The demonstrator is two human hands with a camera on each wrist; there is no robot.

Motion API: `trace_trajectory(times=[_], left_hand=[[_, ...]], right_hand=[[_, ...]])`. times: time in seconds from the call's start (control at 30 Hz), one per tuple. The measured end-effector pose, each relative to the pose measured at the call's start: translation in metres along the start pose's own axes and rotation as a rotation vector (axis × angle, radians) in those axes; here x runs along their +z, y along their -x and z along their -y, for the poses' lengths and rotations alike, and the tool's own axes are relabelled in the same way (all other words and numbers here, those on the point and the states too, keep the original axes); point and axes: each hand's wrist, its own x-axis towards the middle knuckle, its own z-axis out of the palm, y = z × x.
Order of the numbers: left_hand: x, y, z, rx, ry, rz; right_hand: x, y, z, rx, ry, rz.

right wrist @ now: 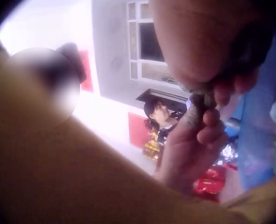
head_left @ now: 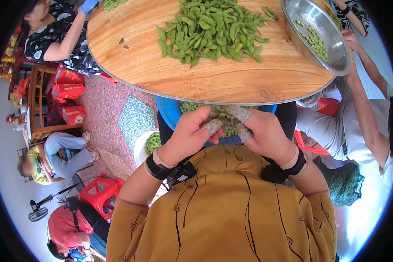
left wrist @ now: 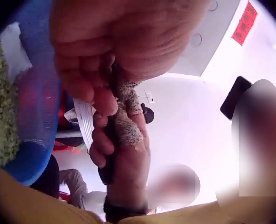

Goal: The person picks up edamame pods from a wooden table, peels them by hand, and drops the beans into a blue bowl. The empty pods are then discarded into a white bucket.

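Observation:
Both hands meet over a blue basin in the person's lap, which holds green shelled beans. The left hand and the right hand pinch a small green soybean pod between their thumbs and forefingers. Grey speckled wraps cover these thumb and finger ends. In the left wrist view, the near palm hides most of the pod, and the right hand's wrapped thumb and fingertip face it. The pod is also hidden in the blurred right wrist view.
A wooden table spans the front, bearing a heap of soybean pods. On its right, a metal colander holds some beans. Left of the basin stands a white bucket. Other people sit around; a red stool is behind left.

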Motion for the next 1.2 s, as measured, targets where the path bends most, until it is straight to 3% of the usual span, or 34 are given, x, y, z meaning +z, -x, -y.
trace_trajectory(times=[0.13,0.2,0.23,0.3,0.33,0.4,0.43,0.47,0.5,0.53,0.57,0.6,0.67,0.7,0.77,0.8,0.83,0.9,0.93,0.97,1.0,1.07,1.13,1.2], left_hand=[[-0.004,0.002,0.003,-0.082,-0.125,0.010],[-0.004,0.003,-0.003,-0.105,-0.218,0.040],[-0.003,0.004,-0.007,-0.093,-0.256,0.101],[-0.005,0.005,-0.008,-0.077,-0.297,0.160],[-0.008,0.006,-0.006,-0.060,-0.371,0.119],[-0.010,0.007,-0.011,-0.037,-0.445,0.066],[-0.009,0.009,-0.020,-0.048,-0.268,0.028],[-0.008,0.011,-0.025,-0.058,-0.091,-0.007],[-0.007,0.013,-0.026,-0.051,-0.095,-0.012],[-0.003,0.014,-0.027,0.057,0.009,-0.073],[0.000,0.013,-0.027,0.165,0.114,-0.131],[0.002,0.010,-0.027,0.172,0.110,-0.131],[0.003,0.005,-0.021,0.348,-0.028,-0.160],[-0.001,0.003,-0.017,0.352,-0.029,-0.162],[-0.009,0.001,-0.011,0.539,-0.423,-0.091],[-0.007,0.000,-0.012,0.541,-0.424,-0.094],[-0.003,-0.001,-0.012,0.525,-0.379,-0.128],[0.003,0.002,-0.018,0.510,-0.332,-0.160],[0.007,0.007,-0.025,0.355,-0.113,-0.174],[0.009,0.009,-0.028,0.198,0.105,-0.185],[0.009,0.009,-0.028,0.198,0.106,-0.184],[0.007,0.007,-0.026,0.014,0.037,-0.280],[0.005,0.007,-0.019,0.042,-0.033,-0.264],[0.006,0.005,-0.017,0.069,-0.104,-0.241]], right_hand=[[-0.001,0.000,0.008,0.125,0.010,-0.097],[-0.001,0.000,0.002,0.195,-0.248,-0.094],[-0.002,-0.002,0.000,0.195,-0.249,-0.095],[-0.006,-0.008,-0.001,0.355,-0.334,0.097],[-0.009,-0.010,0.000,0.347,-0.330,0.095],[-0.015,-0.016,0.006,0.598,-0.750,0.155],[-0.016,-0.019,0.008,0.589,-0.747,0.159],[-0.017,-0.022,0.011,0.634,-0.921,0.132],[-0.018,-0.024,0.012,0.675,-1.094,0.102],[-0.018,-0.026,0.012,0.665,-1.091,0.102],[-0.017,-0.026,0.012,0.737,-1.289,0.092],[-0.016,-0.026,0.012,0.808,-1.489,0.081],[-0.015,-0.028,0.016,0.838,-1.589,0.114],[-0.014,-0.028,0.018,0.875,-1.691,0.149],[-0.008,-0.026,0.018,0.883,-1.726,0.164],[-0.006,-0.025,0.018,0.894,-1.765,0.173],[-0.006,-0.025,0.019,0.893,-1.763,0.175],[-0.007,-0.025,0.023,0.862,-1.495,0.186],[-0.006,-0.024,0.022,0.863,-1.495,0.185],[-0.004,-0.023,0.020,0.788,-1.178,0.174],[-0.003,-0.021,0.018,0.706,-0.864,0.162],[-0.014,-0.017,0.019,0.620,-0.696,0.127],[-0.021,-0.015,0.023,0.535,-0.529,0.089],[-0.020,-0.017,0.028,0.327,-0.408,0.029]])
